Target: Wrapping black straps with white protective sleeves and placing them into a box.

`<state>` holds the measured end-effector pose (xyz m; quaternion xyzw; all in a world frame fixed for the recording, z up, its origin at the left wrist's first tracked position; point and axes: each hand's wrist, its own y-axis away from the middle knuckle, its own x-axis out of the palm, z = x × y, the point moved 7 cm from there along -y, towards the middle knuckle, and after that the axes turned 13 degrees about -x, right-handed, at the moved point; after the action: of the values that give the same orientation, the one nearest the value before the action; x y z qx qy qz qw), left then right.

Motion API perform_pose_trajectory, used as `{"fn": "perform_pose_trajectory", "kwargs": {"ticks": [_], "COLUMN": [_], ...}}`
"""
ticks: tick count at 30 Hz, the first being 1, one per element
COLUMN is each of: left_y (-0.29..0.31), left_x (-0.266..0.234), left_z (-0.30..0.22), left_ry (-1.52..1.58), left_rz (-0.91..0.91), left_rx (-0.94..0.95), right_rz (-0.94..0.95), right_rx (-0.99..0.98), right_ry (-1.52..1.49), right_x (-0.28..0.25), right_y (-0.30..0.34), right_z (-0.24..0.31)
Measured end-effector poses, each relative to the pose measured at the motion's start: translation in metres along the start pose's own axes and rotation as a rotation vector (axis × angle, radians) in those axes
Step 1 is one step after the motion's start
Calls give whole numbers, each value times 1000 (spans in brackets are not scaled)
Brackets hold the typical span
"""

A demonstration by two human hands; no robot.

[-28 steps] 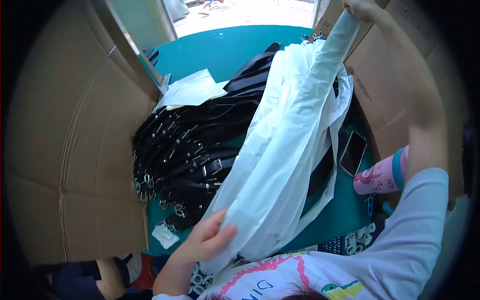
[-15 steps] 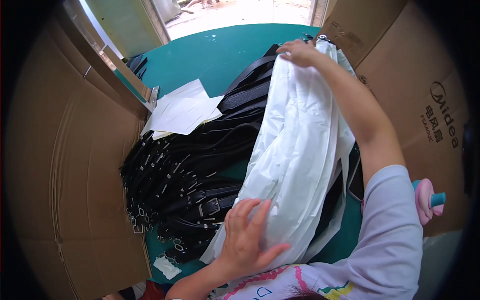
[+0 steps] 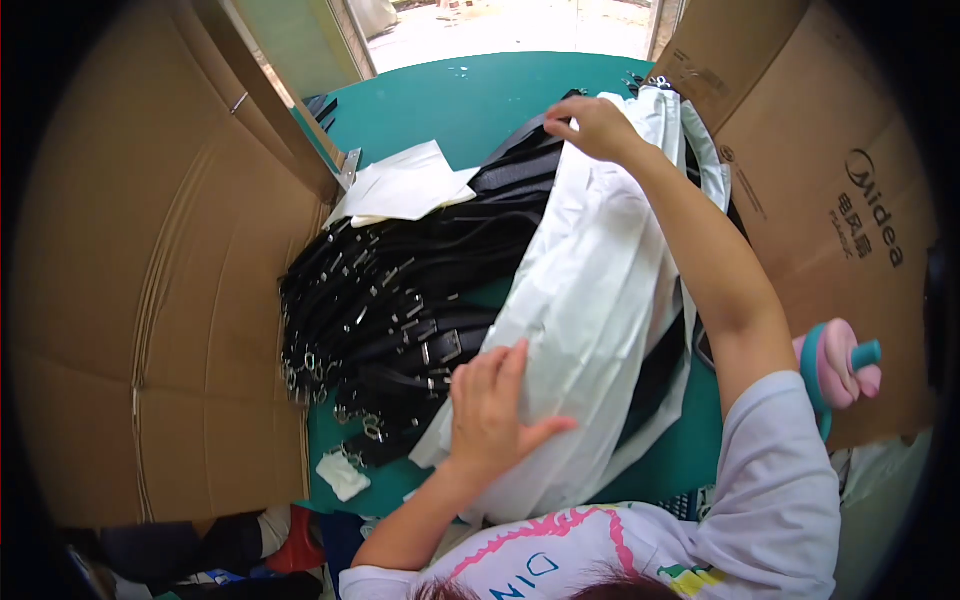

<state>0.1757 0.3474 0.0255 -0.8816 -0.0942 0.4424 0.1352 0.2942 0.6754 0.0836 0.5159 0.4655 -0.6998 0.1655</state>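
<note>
A long bundle of white plastic sleeves (image 3: 600,290) lies lengthwise on the green table, with black material showing under its right edge. My left hand (image 3: 490,410) rests on the near part of the bundle, fingers spread and the thumb out to the right. At the far end, my right hand (image 3: 597,130) is at the bundle's left edge with its fingers curled in; what lies between the fingertips is too small to make out. Left of the bundle is a thick pile of black straps (image 3: 400,290) with metal buckles and clips.
White paper sheets (image 3: 405,185) lie on the straps. A crumpled white scrap (image 3: 343,477) sits at the table's near left. Cardboard walls (image 3: 215,300) stand on both sides. A pink and teal bottle (image 3: 838,362) is at the right, and a dark phone-like object (image 3: 703,345) is partly hidden by my arm.
My right hand's fingers have curled in at the bundle's far left edge. A white fold has swung out to the right at the far end. The left hand remains on the plastic.
</note>
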Motion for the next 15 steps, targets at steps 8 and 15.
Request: {"fn": "perform_pose_trajectory", "kwargs": {"ticks": [8, 15], "left_y": [118, -4], "left_x": [-37, -93], "left_z": [44, 56], "left_ry": [257, 26], "left_rz": [-107, -375], "left_rx": [-275, -209], "right_rz": [-481, -518], "right_rx": [119, 499], "right_ry": [-537, -577], "right_x": [-148, -130], "right_y": [167, 345], "right_z": [210, 256]}}
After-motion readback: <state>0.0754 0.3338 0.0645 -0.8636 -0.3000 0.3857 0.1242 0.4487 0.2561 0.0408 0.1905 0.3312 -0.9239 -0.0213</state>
